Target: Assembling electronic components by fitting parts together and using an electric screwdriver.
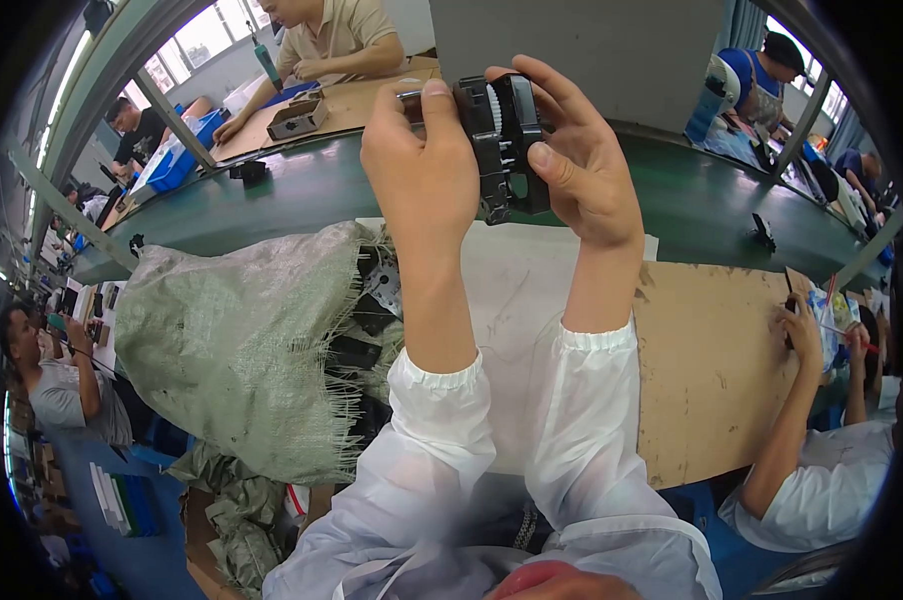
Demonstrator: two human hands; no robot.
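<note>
Both my arms, in white sleeves, stretch out over the workbench. Between my hands I hold up a black plastic gear assembly [490, 165] with a white toothed gear and small pins along its side. My left hand [427, 150] is closed on its left side, thumb on top; a shiny dark piece shows by those fingers, and I cannot make out what it is. On the other side my right hand [592, 165] grips the assembly, its thumb pressed to the edge and its forefinger stretched along the top.
A green conveyor belt [322, 200] carries small black parts [250, 171] beyond the bench. To the left lies a woven sack [242, 340] with black parts [357, 350] at its frayed mouth. Cardboard [712, 380] covers the right side. Other people work around me, one close at the right.
</note>
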